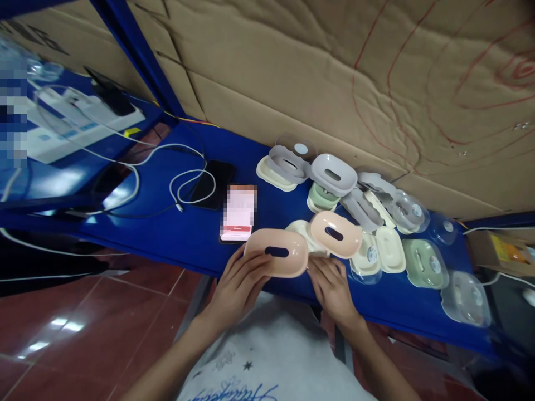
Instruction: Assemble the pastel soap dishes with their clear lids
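Peach slotted dish (278, 238) is at the near edge of the blue table (167, 236), the left hand (240, 287) closed over its near-left side, fingertips reaching the slot. Right hand (334, 289) has its fingers half curled by the dish's right end; whether they grip it, I can't tell. It looks like light, stiff plastic, glossy enough to slip; the raised rim at either end seems the safest hold, and thin walls could crack if squeezed. Just beyond, a second peach dish (346, 240) overlaps a cream piece (298, 227), with a lit phone (239, 214) off to the left. Over to the right, a green container (416, 274) shows a slotted insert under its clear cover, and a cardboard box (480, 253) has something yellow and orange inside. Grey dishes sit farther back, before a cardboard panel (292, 72).
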`<state>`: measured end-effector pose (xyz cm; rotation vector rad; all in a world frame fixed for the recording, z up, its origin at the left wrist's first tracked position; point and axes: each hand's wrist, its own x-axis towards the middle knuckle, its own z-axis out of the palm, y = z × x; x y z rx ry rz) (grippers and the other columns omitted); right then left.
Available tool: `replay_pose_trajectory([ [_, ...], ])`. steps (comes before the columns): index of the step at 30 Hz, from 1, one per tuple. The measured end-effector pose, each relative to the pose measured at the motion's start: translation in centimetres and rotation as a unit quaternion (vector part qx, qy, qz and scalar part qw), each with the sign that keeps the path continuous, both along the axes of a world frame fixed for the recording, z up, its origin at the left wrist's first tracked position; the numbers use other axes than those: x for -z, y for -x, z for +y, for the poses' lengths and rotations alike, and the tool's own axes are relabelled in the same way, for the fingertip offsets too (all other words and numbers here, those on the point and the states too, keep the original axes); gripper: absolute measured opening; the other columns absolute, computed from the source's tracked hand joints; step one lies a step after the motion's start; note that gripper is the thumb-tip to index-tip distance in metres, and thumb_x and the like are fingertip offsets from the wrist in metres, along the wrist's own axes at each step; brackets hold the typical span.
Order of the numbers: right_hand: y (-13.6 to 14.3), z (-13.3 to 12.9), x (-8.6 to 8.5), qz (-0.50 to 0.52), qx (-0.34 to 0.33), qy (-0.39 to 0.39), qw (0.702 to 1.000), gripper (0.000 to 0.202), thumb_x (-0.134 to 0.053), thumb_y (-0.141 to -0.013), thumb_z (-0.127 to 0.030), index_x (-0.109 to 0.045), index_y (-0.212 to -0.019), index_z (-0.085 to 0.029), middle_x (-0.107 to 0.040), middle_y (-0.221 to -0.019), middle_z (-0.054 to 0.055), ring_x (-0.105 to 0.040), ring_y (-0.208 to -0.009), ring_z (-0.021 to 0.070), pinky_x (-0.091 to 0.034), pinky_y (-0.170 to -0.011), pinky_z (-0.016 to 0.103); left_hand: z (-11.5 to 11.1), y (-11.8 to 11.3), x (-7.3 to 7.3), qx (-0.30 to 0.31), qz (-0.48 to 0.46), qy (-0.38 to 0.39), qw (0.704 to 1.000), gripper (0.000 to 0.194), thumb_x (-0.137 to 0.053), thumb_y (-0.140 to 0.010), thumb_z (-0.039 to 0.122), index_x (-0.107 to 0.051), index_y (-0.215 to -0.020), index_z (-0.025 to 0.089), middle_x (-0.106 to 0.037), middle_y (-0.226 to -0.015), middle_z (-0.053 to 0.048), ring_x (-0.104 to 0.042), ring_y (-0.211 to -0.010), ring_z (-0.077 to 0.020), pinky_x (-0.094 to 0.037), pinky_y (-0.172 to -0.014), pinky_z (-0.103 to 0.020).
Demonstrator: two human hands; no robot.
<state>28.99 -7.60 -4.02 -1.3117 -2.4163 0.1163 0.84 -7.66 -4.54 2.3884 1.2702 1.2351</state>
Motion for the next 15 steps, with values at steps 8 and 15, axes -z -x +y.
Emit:
replay_pose_trajectory([
  [8,-2.6,-0.2,0.4,0.167,0.014,0.097,0.981,0.052,-0.055,-0.107,-0.016,-0.056,-0.156,-0.033,-0.06,-0.158,0.006,-0.054,-0.149,0.0238,-0.053,-0.12,0.043,1.3,-2.3,-0.5,0.044,0.039,0.018,0.998,0.022,-0.057,-0.107,0.013,-0.063,-0.126,0.02,-0.078,-0.128,-0.008,-0.068,-0.129,-0.0228,-0.045,-0.121,-0.048],
  [15,-4.0,0.7,0.0,0.11,-0.01,0.124,0.986,0.068,-0.056,-0.109,-0.039,-0.028,-0.172,-0.032,-0.035,-0.175,0.01,-0.039,-0.16,0.029,-0.048,-0.124,0.052,0.8,-4.0,-0.6,0.042,0.093,0.014,0.995,0.021,-0.065,-0.104,0.015,-0.068,-0.124,0.02,-0.08,-0.123,-0.005,-0.072,-0.119,-0.023,-0.042,-0.118,-0.048],
])
